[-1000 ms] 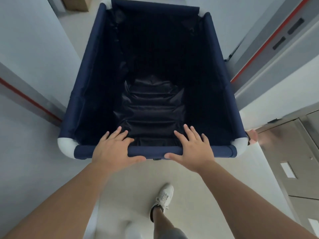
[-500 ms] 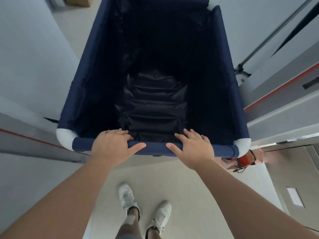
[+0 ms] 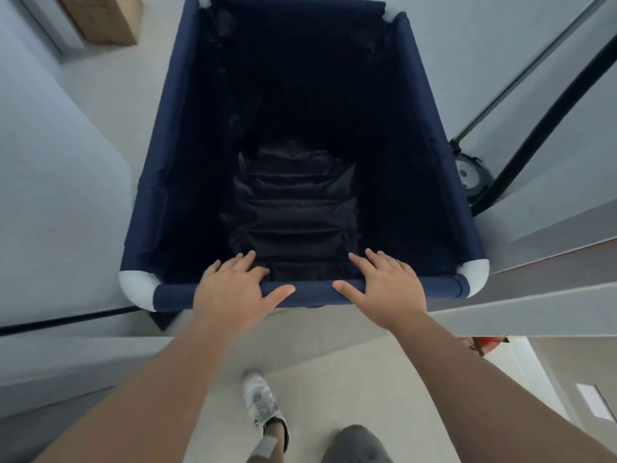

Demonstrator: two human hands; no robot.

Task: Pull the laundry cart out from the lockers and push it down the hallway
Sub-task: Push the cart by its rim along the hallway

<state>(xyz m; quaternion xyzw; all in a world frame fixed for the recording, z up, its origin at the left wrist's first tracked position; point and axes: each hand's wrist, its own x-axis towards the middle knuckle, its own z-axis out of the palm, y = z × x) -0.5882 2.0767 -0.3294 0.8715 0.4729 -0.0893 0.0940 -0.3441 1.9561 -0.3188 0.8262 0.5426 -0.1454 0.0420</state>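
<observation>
The laundry cart is a deep navy fabric bin with white corner joints, filling the upper middle of the head view. Its inside is dark, with a crumpled black liner at the bottom. My left hand rests on the near rim bar, fingers draped over it and thumb along the bar. My right hand lies on the same bar to the right, fingers over the rim, thumb pointing left. Both palms press against the bar.
Grey walls close in on both sides: the left wall and the right wall. A cardboard box sits on the floor at the far left. A wheeled frame with a black pole stands right of the cart. My shoe is on the beige floor below.
The cart and I have moved forward along the hallway; the walls with the red stripes have slid back past the cart. My hands have stayed on the near rim bar.
</observation>
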